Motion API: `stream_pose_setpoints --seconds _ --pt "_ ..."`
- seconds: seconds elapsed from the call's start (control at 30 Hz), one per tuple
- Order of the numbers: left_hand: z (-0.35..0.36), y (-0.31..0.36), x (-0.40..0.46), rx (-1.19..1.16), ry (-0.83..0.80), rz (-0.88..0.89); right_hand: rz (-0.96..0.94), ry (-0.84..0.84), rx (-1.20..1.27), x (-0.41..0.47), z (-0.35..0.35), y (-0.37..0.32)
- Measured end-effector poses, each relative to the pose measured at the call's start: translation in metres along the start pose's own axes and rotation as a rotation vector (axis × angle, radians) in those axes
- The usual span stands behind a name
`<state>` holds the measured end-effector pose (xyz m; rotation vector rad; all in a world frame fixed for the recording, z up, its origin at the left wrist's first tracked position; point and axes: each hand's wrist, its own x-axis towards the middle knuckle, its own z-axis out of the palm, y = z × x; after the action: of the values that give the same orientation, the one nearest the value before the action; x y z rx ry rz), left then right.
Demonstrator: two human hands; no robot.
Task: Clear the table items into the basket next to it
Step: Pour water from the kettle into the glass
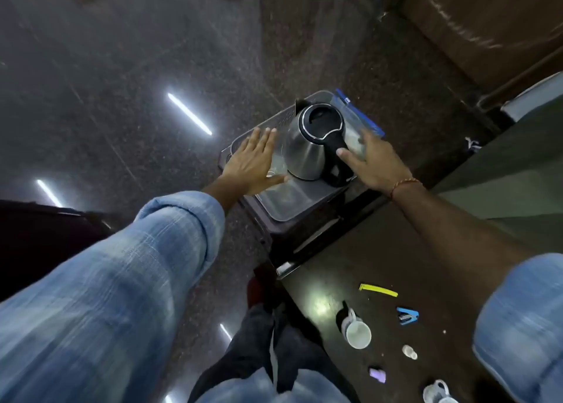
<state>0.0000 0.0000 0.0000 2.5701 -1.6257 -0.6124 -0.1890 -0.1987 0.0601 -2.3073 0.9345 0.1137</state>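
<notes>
Head view looks down on the kettle point(307, 146), which stands upright in the basket point(243, 142) on the floor beside the bench point(396, 250). Its long axis runs floor to ceiling, lid up, with the black handle turned toward the right hand point(373, 162) and the spout side facing away, to the basket's far corner. A clear tray point(286, 200) and a blue-edged flat thing point(359, 113) lie in the basket too.

Both hands are spread wide and hold nothing. The left hand point(254, 162) hovers flat just beside the kettle's steel body; the right one's thumb tip lies at the handle, though I cannot tell whether it touches.

By my reckoning the job is partly done: the kettle is in, while the bench carries a white mug point(356, 331), a second mug point(438, 392), a yellow strip point(378, 290), a blue stapler point(407, 315), a purple scrap point(377, 375) and a small clear bit point(409, 351).
</notes>
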Motion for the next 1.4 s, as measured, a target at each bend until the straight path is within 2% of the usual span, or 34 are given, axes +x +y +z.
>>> stream_pose_setpoints --seconds 0.13,0.27,0.37,0.6,0.77,0.97,1.17,1.4 --pt "0.020 -0.005 0.000 -0.044 -0.029 -0.196 0.113 -0.087 0.129 0.000 0.029 0.002" --pt "0.041 -0.010 0.006 -0.153 -0.045 -0.292 0.214 0.040 0.345 0.013 0.055 0.007" --pt "0.057 -0.014 0.011 -0.149 -0.035 -0.330 0.296 0.119 0.491 0.020 0.073 0.013" --pt "0.070 -0.015 0.011 -0.241 0.091 -0.377 0.309 0.240 0.458 0.018 0.076 0.010" --pt "0.071 -0.017 0.002 -0.315 0.135 -0.365 0.248 0.321 0.458 -0.001 0.074 -0.005" --pt "0.048 -0.018 -0.015 -0.475 0.219 -0.263 0.185 0.409 0.432 -0.033 0.044 -0.012" --pt "-0.015 0.003 -0.028 -0.683 0.268 -0.098 0.059 0.448 0.350 -0.098 -0.032 -0.023" --pt "-0.092 0.069 -0.055 -0.849 0.263 0.162 0.134 0.439 0.200 -0.224 -0.140 -0.050"
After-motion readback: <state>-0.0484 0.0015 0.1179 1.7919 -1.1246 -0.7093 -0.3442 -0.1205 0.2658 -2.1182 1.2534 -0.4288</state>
